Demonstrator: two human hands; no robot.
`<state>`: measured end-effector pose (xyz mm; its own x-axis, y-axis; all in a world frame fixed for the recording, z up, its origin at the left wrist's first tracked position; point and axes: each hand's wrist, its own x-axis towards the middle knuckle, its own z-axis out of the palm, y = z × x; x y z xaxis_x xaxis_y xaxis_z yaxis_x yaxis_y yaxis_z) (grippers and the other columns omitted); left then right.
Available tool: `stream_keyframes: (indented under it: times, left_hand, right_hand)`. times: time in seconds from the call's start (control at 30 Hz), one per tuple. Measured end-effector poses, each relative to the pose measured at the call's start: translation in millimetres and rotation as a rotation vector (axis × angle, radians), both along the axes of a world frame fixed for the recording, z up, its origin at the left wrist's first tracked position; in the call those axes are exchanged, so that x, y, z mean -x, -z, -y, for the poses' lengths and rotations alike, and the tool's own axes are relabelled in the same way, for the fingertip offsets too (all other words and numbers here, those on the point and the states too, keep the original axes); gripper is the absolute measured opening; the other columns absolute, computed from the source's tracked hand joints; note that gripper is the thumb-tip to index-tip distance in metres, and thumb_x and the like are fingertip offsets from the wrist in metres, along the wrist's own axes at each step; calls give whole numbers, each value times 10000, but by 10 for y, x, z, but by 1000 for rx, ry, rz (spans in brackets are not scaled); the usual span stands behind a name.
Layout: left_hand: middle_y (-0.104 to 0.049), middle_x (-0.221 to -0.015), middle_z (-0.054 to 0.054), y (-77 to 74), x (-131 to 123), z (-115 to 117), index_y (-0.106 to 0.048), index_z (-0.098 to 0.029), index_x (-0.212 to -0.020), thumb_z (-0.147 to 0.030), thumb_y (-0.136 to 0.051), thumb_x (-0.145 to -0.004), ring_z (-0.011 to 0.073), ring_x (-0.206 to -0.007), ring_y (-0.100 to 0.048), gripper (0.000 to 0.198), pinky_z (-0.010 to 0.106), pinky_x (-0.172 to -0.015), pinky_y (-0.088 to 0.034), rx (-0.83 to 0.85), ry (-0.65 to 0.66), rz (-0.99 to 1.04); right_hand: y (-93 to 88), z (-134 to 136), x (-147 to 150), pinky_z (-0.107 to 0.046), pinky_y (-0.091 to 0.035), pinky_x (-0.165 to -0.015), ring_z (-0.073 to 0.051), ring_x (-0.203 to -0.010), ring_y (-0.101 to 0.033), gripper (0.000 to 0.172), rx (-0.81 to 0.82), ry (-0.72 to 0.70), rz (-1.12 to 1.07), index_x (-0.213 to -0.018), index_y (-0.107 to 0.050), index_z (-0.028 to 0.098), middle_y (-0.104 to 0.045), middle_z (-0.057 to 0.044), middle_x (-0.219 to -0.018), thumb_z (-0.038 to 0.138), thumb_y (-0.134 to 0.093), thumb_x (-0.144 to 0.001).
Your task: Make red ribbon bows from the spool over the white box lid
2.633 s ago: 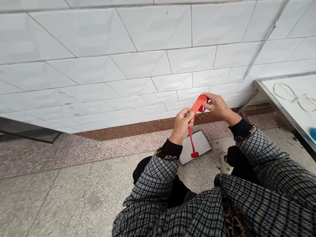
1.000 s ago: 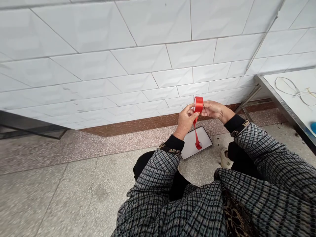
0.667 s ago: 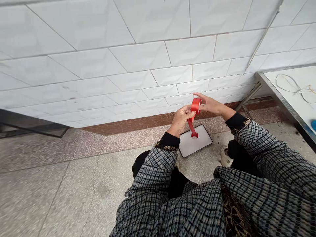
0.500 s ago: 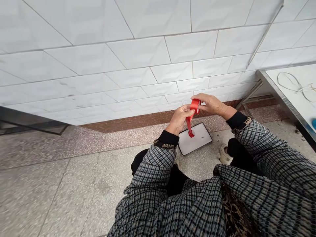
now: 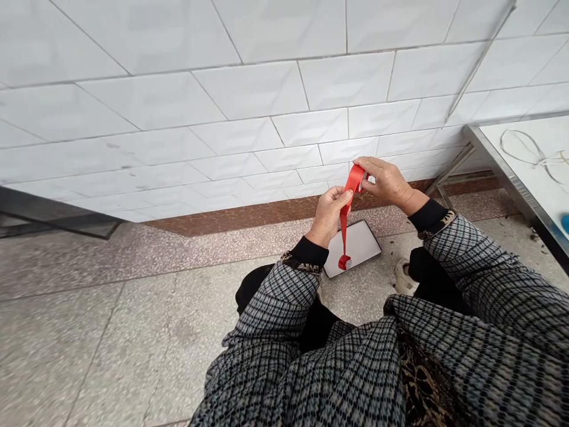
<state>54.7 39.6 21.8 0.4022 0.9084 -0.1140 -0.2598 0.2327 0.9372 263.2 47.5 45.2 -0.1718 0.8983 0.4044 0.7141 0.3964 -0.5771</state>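
Fingers [image 5: 371,165] of raised left hand [image 5: 329,216] and right hand [image 5: 386,181] pinch tape [image 5: 354,181].

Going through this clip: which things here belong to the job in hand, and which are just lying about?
In use: left hand, right hand, roll of red tape, its hanging strip.

Lying about: white dark-edged board on the floor, wire loop on the steel-edged table.
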Motion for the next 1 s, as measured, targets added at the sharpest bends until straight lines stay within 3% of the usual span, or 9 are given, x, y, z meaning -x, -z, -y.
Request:
stream_keyframes:
  times: [0.13,0.3,0.47,0.63,0.83,1.0]
  left_hand:
    - [-638,-682,-5,22,-16,36,-670,-193,-724,-597,-922,-781,93,-619,-535,480,260,-618,-442,-95,1,1]
    - [-688,-706,12,29,-57,62,-761,-192,-768,-578,-943,-752,114,-655,-568,427,277,-677,-478,-116,41,47]
    - [-749,-778,28,72,-90,58,-806,-198,-799,-567,-929,-771,128,-707,-598,390,287,-717,-494,-123,-11,41]
    - [-784,-840,43,70,-85,36,-805,-199,-781,-552,-899,-805,156,-805,-656,366,302,-772,-516,-134,-42,-12]
    - [-776,-799,40,71,-83,25,-811,-182,-792,-518,-940,-740,132,-731,-628,364,285,-733,-501,-93,-10,6]
    - [-715,-714,14,78,-99,28,-743,-171,-758,-476,-906,-792,115,-659,-598,347,274,-678,-483,-108,-43,-64]
  right_hand:
    - [-66,23,18,-528,-530,-1275,-354,-1402,-702,620,29,14,-85,-1374,-806,202,-770,-129,-1493,29,-690,-791]
    - [-93,39,60,-397,-663,-1020,-279,-1191,-750,505,162,51,-374,-1305,-843,203,-825,-89,-1347,129,-738,-817]
    - [-83,31,76,-320,-647,-862,-207,-945,-752,384,380,55,-614,-1179,-876,194,-837,-32,-985,205,-808,-801]
    - [-101,12,95,-244,-598,-682,-150,-756,-706,217,517,58,-772,-994,-867,175,-814,-19,-848,204,-826,-782]
    - [-130,9,120,-251,-623,-677,-159,-747,-710,82,633,93,-905,-837,-809,178,-801,-37,-797,182,-851,-767]
    - [-100,35,195,-221,-594,-624,-150,-707,-710,65,767,118,-1063,-800,-780,166,-816,-84,-814,180,-824,-846]
